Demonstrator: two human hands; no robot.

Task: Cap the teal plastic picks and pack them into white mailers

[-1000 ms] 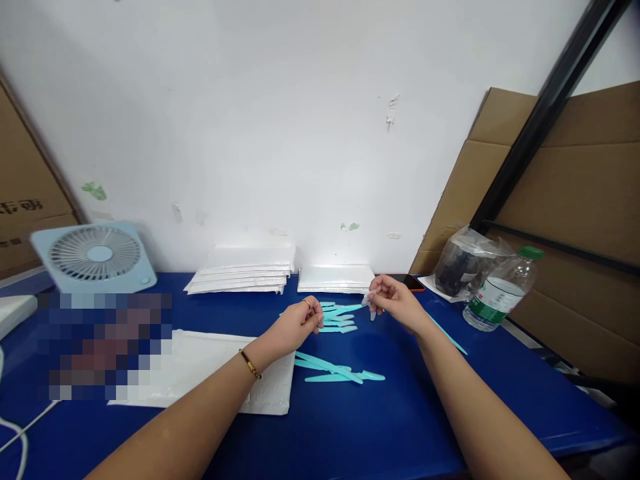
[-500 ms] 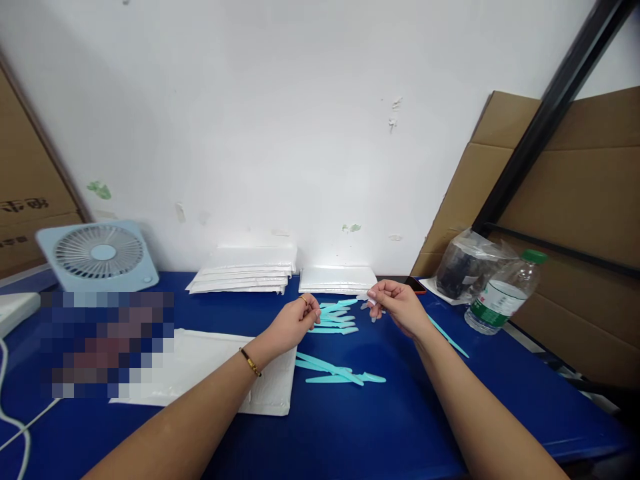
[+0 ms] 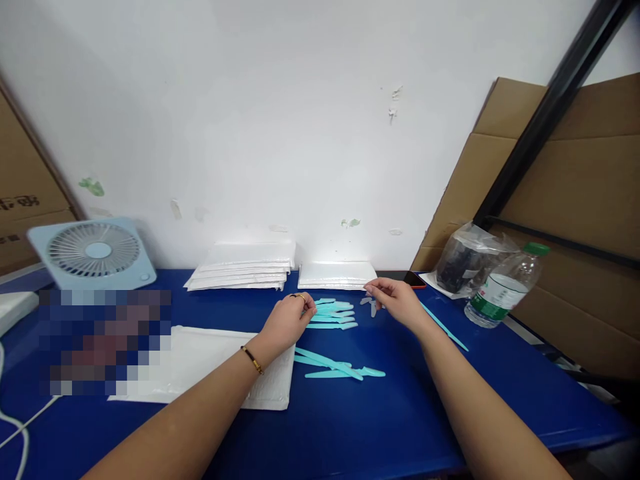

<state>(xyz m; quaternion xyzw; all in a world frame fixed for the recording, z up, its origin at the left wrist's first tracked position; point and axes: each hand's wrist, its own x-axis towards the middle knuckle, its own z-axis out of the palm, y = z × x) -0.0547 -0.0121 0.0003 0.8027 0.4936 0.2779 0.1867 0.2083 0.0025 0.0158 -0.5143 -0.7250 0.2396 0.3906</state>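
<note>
My left hand (image 3: 289, 321) is closed at the left ends of a row of turquoise eyebrow razors (image 3: 334, 319), its thumb and fingers pinched on one of them. My right hand (image 3: 397, 303) hovers to the right of that row, thumb and forefinger together. Whether a small piece sits in that pinch is too small to tell. Small clear blade caps (image 3: 369, 303) lie on the table under its fingers. Nearer to me, more turquoise eyebrow razors (image 3: 333, 367) lie crossed. Another single turquoise razor (image 3: 445, 327) lies beyond my right wrist.
A white padded envelope (image 3: 210, 360) lies under my left forearm. White envelope stacks (image 3: 240, 267) rest against the wall. A blue fan (image 3: 95, 253) stands at left. To the right are a phone (image 3: 400, 277), a bagged dark item (image 3: 463, 263) and a water bottle (image 3: 505, 287).
My right hand has moved slightly up and away from the razor tips, and the clear caps now lie on the table below it. My left hand has barely moved.
</note>
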